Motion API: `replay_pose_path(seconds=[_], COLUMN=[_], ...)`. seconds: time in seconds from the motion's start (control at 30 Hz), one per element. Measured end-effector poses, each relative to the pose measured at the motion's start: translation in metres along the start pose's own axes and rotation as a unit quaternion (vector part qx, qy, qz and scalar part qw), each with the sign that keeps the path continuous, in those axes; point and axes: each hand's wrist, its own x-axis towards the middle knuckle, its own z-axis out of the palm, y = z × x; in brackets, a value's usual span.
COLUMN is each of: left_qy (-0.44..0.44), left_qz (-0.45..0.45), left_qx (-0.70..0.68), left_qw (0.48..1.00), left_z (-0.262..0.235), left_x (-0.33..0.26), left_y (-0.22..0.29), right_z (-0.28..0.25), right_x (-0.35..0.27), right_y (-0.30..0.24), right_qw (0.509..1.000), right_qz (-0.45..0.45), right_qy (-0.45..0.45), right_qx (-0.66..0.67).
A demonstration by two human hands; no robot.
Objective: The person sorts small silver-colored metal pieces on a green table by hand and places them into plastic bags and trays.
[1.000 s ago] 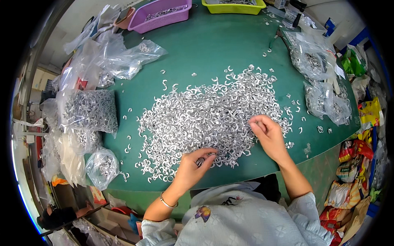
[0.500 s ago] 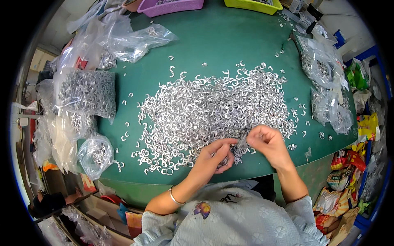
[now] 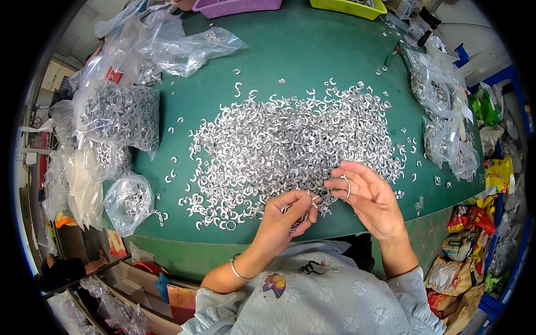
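Observation:
A broad heap of small silver C-shaped metal pieces (image 3: 279,134) covers the middle of the table. At its near edge my left hand (image 3: 282,218) is closed, with several curved metal pieces in the curled fingers and a small piece pinched at the fingertips. Just right of it, my right hand (image 3: 377,201) holds one curved metal piece (image 3: 348,186) between thumb and fingers, the other fingers loosely extended. The two hands are apart. A closed-looking ring (image 3: 231,225) lies among the pieces at the heap's near left edge.
Clear bags of metal parts (image 3: 120,114) line the left side of the green table (image 3: 268,50); more bags (image 3: 438,89) lie at the right. A purple tray (image 3: 237,8) and a yellow-green tray (image 3: 352,8) stand at the far edge. Colourful packets (image 3: 466,245) fill the space beyond the right edge.
My hands have drawn apart a little. The right fingers have opened out, and the curved piece in them now shows clearly. My left hand has turned, showing the metal pieces inside.

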Motion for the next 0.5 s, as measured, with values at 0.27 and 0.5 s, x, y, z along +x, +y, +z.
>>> replay_pose_path(seconds=[0.27,0.5], left_qy=[-0.011,-0.012], left_qz=[0.019,0.028], left_qx=[0.003,-0.002], left_qw=[1.0,1.0], left_z=[0.003,0.002], left_x=[-0.009,-0.013], left_y=[0.002,0.002], right_z=[0.012,0.014], right_x=[-0.007,-0.008], right_y=[-0.002,0.006], right_qw=[0.992,0.981], right_qz=[0.044,0.047], right_qy=[0.018,0.023], right_qx=[0.113,0.186])
